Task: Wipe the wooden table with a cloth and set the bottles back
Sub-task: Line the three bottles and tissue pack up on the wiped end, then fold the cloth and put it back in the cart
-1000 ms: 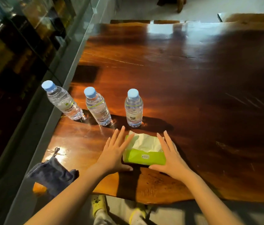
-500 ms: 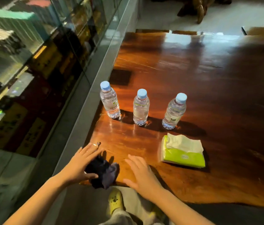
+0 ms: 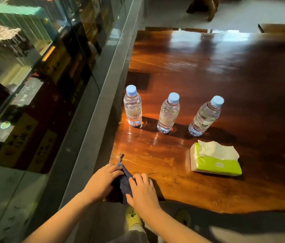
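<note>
A dark blue cloth (image 3: 124, 183) lies bunched at the near left corner of the glossy wooden table (image 3: 199, 71). My left hand (image 3: 103, 181) grips its left side and my right hand (image 3: 142, 191) presses on its right side. Three clear water bottles with pale blue caps stand upright in a row behind: the left bottle (image 3: 132, 106), the middle bottle (image 3: 169, 114) and the right bottle (image 3: 205, 116). Most of the cloth is hidden between my hands.
A green and white tissue pack (image 3: 215, 159) lies to the right of my hands, in front of the right bottle. A grey ledge (image 3: 92, 137) and a glass cabinet (image 3: 24, 76) run along the table's left edge. Yellow shoes (image 3: 133, 216) show below the table.
Both hands left the tissue pack and went left to the cloth at the corner. My right hand, hovering beside it half a second ago, now rests on it.
</note>
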A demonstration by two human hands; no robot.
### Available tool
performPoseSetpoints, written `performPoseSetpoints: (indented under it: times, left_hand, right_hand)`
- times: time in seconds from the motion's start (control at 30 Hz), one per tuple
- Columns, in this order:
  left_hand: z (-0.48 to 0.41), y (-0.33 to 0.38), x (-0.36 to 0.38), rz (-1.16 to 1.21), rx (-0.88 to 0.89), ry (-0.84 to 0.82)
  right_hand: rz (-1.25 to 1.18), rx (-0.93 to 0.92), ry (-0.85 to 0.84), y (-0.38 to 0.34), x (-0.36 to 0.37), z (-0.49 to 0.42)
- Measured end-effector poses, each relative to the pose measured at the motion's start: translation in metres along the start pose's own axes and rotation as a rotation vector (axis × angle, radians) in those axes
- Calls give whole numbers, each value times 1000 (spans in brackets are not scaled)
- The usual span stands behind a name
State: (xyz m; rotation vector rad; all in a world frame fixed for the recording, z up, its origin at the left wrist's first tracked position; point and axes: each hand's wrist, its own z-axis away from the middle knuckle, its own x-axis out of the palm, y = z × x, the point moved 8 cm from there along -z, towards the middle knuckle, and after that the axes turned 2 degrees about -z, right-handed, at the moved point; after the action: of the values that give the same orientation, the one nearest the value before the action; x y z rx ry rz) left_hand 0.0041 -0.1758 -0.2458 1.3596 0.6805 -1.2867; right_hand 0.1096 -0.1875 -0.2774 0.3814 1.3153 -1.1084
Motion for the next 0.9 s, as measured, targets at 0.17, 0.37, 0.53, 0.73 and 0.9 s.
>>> performPoseSetpoints:
  times: [0.17, 0.37, 0.53, 0.73, 0.9]
  left_hand:
    - [-4, 2, 2, -87, 43, -40]
    - [-21, 8, -6, -181, 34, -81]
    - [-76, 30, -22, -100, -1, 2]
    - [-99, 35, -25, -83, -15, 22]
    - [-81, 27, -39, -22, -55, 100]
  right_hand:
    - [-6, 53, -9, -3, 4, 2]
    - [-109, 77, 60, 20, -24, 5]
    - [-149, 151, 225, 75, -77, -12]
    - [-263, 239, 242, 95, -92, -15]
    - [-300, 181, 202, 82, -103, -20]
